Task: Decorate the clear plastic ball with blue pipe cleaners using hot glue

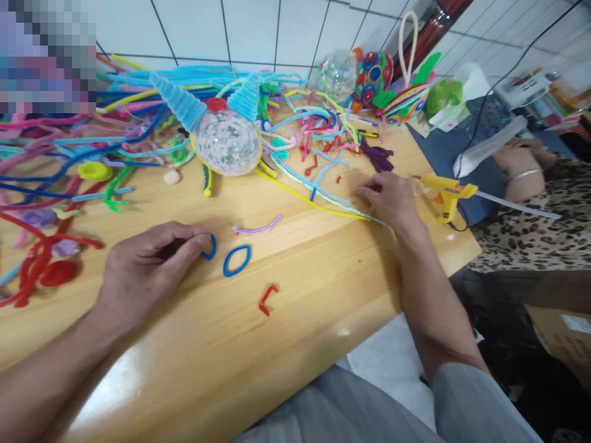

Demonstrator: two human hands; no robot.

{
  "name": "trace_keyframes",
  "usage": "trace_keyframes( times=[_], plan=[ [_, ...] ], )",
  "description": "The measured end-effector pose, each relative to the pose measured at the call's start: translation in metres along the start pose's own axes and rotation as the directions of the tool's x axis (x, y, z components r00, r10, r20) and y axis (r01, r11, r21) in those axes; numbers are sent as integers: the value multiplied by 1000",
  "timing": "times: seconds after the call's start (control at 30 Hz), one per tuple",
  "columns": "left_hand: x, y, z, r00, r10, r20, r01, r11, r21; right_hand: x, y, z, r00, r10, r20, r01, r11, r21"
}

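Note:
My left hand (148,267) pinches a small blue pipe cleaner loop (212,248) between thumb and forefinger, just above the table. Beside it lies a second blue pipe cleaner shape (237,261), a pointed oval. A short lilac pipe cleaner (258,229) curves behind them, and a bent red piece (266,300) lies nearer to me. Farther right, my right hand (390,195) has its fingers curled together close to the tabletop; what they hold, if anything, is hidden. Long yellow (318,205) and pale blue pipe cleaners reach toward that hand.
A clear ball with blue cone horns (226,143) stands at the back. Pipe cleaners (60,157) in many colours pile up at left. A yellow glue gun (446,194) lies at the right edge, near another person's arm (521,166). A purple tassel (376,155) lies behind my right hand.

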State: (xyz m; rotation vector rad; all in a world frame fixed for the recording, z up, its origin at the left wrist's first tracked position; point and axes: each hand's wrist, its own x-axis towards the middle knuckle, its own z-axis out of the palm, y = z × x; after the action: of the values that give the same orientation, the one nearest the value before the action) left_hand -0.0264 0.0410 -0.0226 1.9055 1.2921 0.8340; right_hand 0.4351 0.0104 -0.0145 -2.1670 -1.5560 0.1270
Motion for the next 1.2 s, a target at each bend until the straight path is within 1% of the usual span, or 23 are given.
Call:
trace_keyframes(
  times=[0.13, 0.2, 0.27, 0.33, 0.43, 0.53, 0.7, 0.9, 1.03, 1.2],
  plan=[
    [1, 0, 0, 999, 34, -3, -34, 999, 8, 0, -2, 9, 1000, -10, 8, 10, 1000, -25],
    [1, 0, 0, 999, 31, -7, -31, 999, 12, -1, -2, 11, 1000, 15, -2, -15, 999, -45],
    [1, 1, 0, 1000, 21, -9, -21, 1000, 13, -1, -2, 10, 997, 61, -48, -62, 998, -18],
    [1, 3, 0, 1000, 20, -8, -20, 1000, 9, 0, -1, 6, 988, 111, -109, -100, 990, 102],
    [0, 6, 1, 1000, 18, -14, -18, 1000, 14, 2, 1, 1, 979, 141, -150, -85, 940, 330],
    [0, 7, 1, 1000, 6, -29, -5, 1000, 21, 3, 0, -2, 977, 133, -165, -51, 904, 425],
    [0, 4, 0, 1000, -14, -15, 15, 998, 60, 1, -2, -2, 973, 144, -180, -42, 880, 473],
    [-3, 2, -1, 998, -57, -27, 59, 995, 80, 4, 7, 1, 959, 172, -224, -48, 881, 471],
    [-3, 4, -3, 998, -49, -32, 52, 993, 102, 6, 10, 1, 963, 176, -203, -58, 875, 481],
    [-2, 5, -3, 999, -43, -20, 45, 993, 112, 5, 8, -3, 954, 181, -238, -46, 875, 482]
  ],
)
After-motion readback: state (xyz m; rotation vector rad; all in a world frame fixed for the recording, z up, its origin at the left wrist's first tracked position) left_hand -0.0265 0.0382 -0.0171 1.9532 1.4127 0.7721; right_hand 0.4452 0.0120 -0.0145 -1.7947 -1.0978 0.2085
